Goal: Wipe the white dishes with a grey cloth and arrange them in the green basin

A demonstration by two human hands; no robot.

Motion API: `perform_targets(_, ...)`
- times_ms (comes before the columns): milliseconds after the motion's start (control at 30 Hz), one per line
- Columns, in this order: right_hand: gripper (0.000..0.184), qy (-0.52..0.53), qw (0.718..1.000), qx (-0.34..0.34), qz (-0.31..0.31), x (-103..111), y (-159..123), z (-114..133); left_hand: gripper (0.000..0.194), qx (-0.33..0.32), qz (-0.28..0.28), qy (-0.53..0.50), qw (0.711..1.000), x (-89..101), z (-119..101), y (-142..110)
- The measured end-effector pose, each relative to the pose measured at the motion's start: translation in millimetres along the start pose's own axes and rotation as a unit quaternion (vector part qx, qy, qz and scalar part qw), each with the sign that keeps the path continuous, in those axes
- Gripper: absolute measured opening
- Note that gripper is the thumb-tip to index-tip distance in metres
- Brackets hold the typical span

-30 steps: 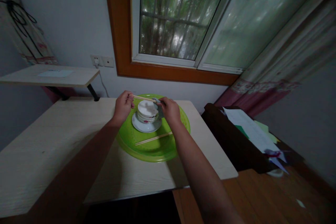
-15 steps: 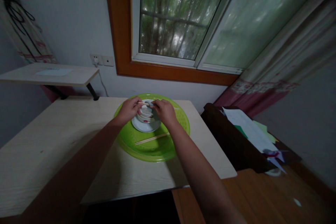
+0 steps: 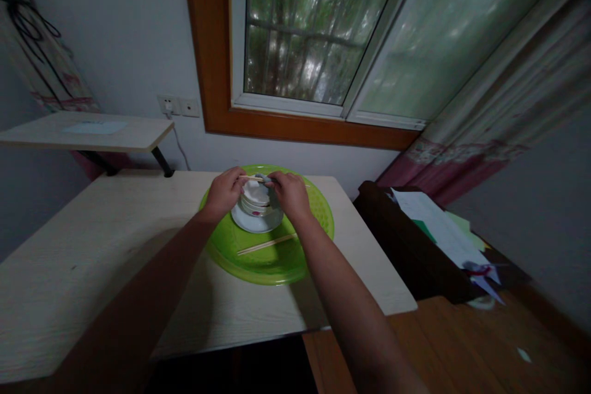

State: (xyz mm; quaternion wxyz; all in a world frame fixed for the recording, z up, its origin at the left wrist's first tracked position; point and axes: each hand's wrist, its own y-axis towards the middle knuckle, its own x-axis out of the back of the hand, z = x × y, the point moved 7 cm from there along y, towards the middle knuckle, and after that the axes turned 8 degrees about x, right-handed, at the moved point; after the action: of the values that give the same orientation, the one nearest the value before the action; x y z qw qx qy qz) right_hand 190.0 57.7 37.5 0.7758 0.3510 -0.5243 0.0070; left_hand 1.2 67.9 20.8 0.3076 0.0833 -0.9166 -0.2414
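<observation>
My left hand [image 3: 225, 192] is closed on one end of the pale chopsticks [image 3: 250, 178], held level above a stack of bowls; whether there is one or two I cannot make out. My right hand [image 3: 290, 196] pinches a small grey cloth [image 3: 263, 178] against their other end. The white bowls [image 3: 254, 202] stand stacked on a white plate [image 3: 257, 225], which rests on a round green tray [image 3: 272, 276]. In front of the plate lies another pair of chopsticks [image 3: 265, 244], partly hidden by my right wrist. Something thin and pale also shows just behind my right hand.
The tray stands on a light wooden table [image 3: 152, 240]. A raised shelf [image 3: 138, 129] holds a sheet of paper at the left. Behind are a wall socket [image 3: 178, 106] and a window [image 3: 314, 31]. A dark brown piece of furniture [image 3: 397, 240] with papers stands right of the table.
Both hands have risen slightly, and the chopsticks with them. More of their length shows between my left fingers and the cloth. The bowls, plate and tray stay put.
</observation>
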Motion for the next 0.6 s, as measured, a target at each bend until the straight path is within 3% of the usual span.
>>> perform_targets(300, 0.019, -0.018, 0.988, -0.123, -0.094, 17, -11, -44, 0.015, 0.053, -0.116, -0.003, 0.992, 21.5, 20, 5)
perform_targets(500, 0.02, 0.06, 0.953, -0.244, -0.167, 20, -26, -78, 0.014, 0.081, -0.125, -0.019, 0.989, 22.5, 31, 6)
perform_targets(600, 0.021, 0.111, 0.928, -0.273, -0.229, 23, -32, -88, 0.014, 0.089, -0.125, -0.016, 0.988, 22.1, 34, 6)
